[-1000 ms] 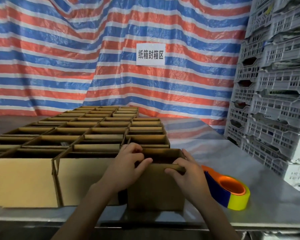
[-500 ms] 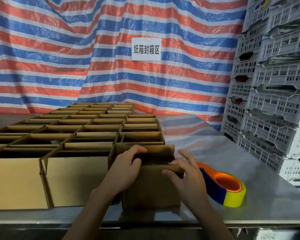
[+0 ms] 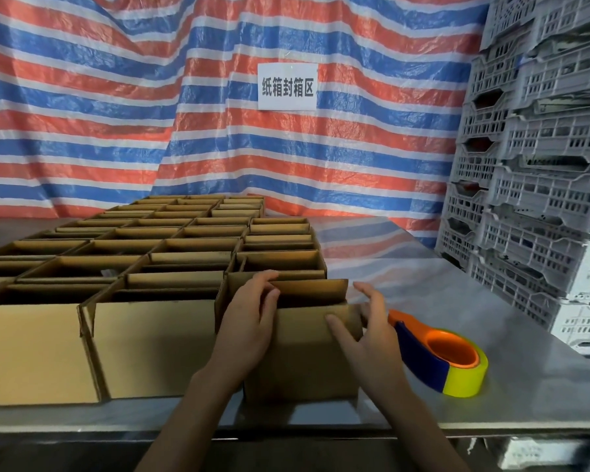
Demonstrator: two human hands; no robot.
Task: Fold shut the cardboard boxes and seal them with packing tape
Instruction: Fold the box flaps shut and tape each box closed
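- Table [image 3: 511, 311]: bare grey metal with a dull shine. Its near edge runs below both wrists.
- Box [image 3: 304, 362]: brown cardboard, standing upright between the two hands and close to the table's near edge. The top is not yet closed; the far flap stands up behind the fingers.
- Left hand [image 3: 249, 321]: at the box's upper left corner, fingers curled over the top edge and thumb bent against it, gripping the cardboard there.
- Right hand [image 3: 372, 332]: spread wide at the box's upper right corner. The thumb lies on the front face and the fingers fan out past the corner. They are blurred, so I cannot tell whether they touch the cardboard.
- Tape dispenser [image 3: 440, 356]: orange and blue with a yellow roll, lying on the table just right of the right hand, apart from the box.
- Open boxes [image 3: 150, 247]: packed in rows, left of the left hand and beyond both hands, with their tops open.
- Tarp [image 3: 116, 97]: red, blue and white stripes, hanging wrinkled across the back of the room, well beyond the hands.
- Sign [image 3: 287, 86]: white sheet with printed characters, fixed to the tarp.
- Crates [image 3: 542, 165]: grey slotted plastic, stacked high, far right of the right hand.
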